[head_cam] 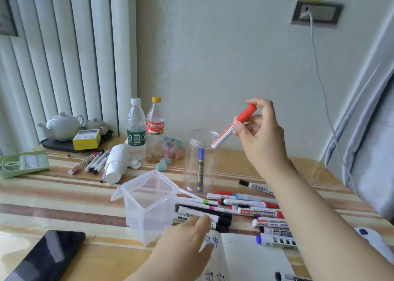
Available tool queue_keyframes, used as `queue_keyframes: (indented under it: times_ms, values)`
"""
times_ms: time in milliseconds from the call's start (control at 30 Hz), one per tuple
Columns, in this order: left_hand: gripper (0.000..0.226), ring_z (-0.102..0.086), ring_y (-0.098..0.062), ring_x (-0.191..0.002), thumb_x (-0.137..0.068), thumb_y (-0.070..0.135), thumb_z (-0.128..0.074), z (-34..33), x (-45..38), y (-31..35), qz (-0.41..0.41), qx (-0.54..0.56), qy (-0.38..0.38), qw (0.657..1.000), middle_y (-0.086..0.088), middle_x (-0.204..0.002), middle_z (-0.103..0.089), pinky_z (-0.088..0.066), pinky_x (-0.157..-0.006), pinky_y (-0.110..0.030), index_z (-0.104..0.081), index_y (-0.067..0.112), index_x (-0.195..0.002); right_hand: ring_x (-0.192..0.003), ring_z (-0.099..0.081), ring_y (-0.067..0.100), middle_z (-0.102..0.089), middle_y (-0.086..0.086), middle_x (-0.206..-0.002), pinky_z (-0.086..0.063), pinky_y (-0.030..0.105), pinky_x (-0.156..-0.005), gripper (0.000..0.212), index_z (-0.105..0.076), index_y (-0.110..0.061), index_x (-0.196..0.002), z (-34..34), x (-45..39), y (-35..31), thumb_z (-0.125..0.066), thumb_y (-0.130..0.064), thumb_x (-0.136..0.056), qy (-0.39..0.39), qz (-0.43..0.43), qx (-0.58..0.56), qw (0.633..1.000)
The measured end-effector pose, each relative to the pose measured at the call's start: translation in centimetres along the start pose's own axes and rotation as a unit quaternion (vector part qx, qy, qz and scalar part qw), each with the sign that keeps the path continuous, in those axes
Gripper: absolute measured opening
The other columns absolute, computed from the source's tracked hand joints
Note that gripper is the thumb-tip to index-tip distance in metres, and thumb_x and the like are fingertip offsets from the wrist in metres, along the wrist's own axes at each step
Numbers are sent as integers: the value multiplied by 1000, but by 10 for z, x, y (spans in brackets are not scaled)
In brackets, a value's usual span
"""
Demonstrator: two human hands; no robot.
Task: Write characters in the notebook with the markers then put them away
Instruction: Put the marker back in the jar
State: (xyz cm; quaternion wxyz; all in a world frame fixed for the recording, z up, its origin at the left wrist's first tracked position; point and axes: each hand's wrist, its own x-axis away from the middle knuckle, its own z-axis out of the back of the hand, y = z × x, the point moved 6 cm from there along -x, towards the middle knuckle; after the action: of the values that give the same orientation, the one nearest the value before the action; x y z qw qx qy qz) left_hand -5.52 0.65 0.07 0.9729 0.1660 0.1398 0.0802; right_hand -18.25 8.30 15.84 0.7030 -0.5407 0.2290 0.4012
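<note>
Two hands: right hand (259, 129) is raised over the jar; left hand (187, 236) lies low on the notebook.
Right grip: fingers pinch the red marker (233, 126) at its capped end, tail pointing down toward the jar mouth.
Left grip: fingers straight and spread, resting on the notebook (245, 257) edge, holding nothing.
Marker position: tail tip hangs just over the near rim of the jar (201, 161), not yet inside.
Jar: clear, upright, lid off; one blue marker (200, 170) stands inside.
Step, as judged: putting away; characters already show on the page.
Still out: loose marker pile (245, 210) on the table (64, 197) between jar and notebook, and three more markers (89, 162) far left.
Doing it well: bring the marker more upright, centre the tail over the mouth, lower until the tail is past the rim, then release.
Risk: tilted drop may catch the rim and tip the light jar; left hand could steady it.
Nearby: square tub (149, 206) stands close left of the jar, apart from it.
</note>
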Motion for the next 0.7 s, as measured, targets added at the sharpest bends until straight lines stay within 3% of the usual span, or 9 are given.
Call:
queue_keyframes:
  times_ms: [67, 167, 233, 333, 367, 467, 567, 633, 700]
  values:
    - [20, -54, -15, -94, -92, 33, -39, 6, -11, -4, -17, -33, 53, 998, 4, -104, -50, -47, -74, -25, -45, 18, -104, -78, -68, 7, -69, 1, -90, -52, 19, -75, 32, -40, -31, -106, -12, -20, 4, -58, -9, -90, 8, 3, -18, 1000]
    - [15, -51, -7, -50, -70, 32, -40, 8, -24, -8, -75, -26, 122, 989, 9, -64, -49, -33, -40, -13, -51, 22, -64, -77, -68, 10, -68, -3, -83, -55, 30, -78, 23, -42, -31, -101, -37, -36, 22, -51, -12, -94, -11, -32, -10, 999]
    - [15, -46, -6, -42, -62, 32, -40, 6, -30, -7, -110, -72, 149, 980, 9, -53, -46, -28, -38, -12, -50, 24, -54, -75, -68, 14, -68, -5, -79, -55, 32, -76, 15, -45, -28, -98, -56, -38, 40, -49, -14, -95, -45, -73, -6, 996]
    - [6, -46, -6, -42, -56, 30, -52, 3, -34, -8, -113, -93, 164, 976, 10, -52, -47, -29, -39, -13, -52, 26, -51, -74, -64, 13, -69, -2, -82, -44, 14, -63, 4, -52, -23, -92, -76, -33, 59, -51, -20, -95, -79, -103, 23, 991]
    - [6, -46, -6, -42, -56, 30, -52, 1, -35, -10, -111, -95, 170, 974, 10, -52, -48, -30, -40, -13, -52, 26, -51, -75, -60, 13, -68, -3, -82, -39, 15, -61, 7, -57, -20, -91, -80, -30, 64, -52, -22, -95, -88, -105, 49, 989]
    - [15, -47, -8, -44, -59, 29, -41, -7, -36, -17, -102, -82, 178, 975, 9, -54, -49, -32, -41, -14, -54, 25, -53, -97, -52, 22, -66, -3, -83, -33, 23, -73, 24, -71, -15, -95, -89, -23, 78, -50, -27, -95, -127, -113, 135, 976]
    - [14, -49, -11, -49, -62, 29, -41, -9, -34, -20, -113, -81, 192, 971, 7, -58, -50, -36, -42, -17, -54, 24, -60, -115, -43, 23, -65, 1, -114, -27, 20, -87, 27, -67, -17, -115, -86, -20, 80, -50, -26, -95, -138, -87, 196, 967]
    - [12, -50, -12, -52, -65, 29, -42, -9, -31, -22, -116, -75, 187, 973, 7, -62, -51, -38, -44, -18, -52, 23, -65, -101, -49, 13, -59, -2, -107, -29, 11, -80, 24, -67, -16, -112, -74, -15, 69, -55, -22, -92, -94, -42, 177, 979]
    - [13, -51, -12, -53, -69, 29, -41, -9, -29, -23, -110, -76, 181, 974, 8, -64, -51, -39, -45, -17, -52, 23, -68, -75, -49, 2, -52, -12, -87, -33, 6, -69, 12, -68, -16, -96, -62, 1, 56, -58, -16, -89, -80, -1, 126, 989]
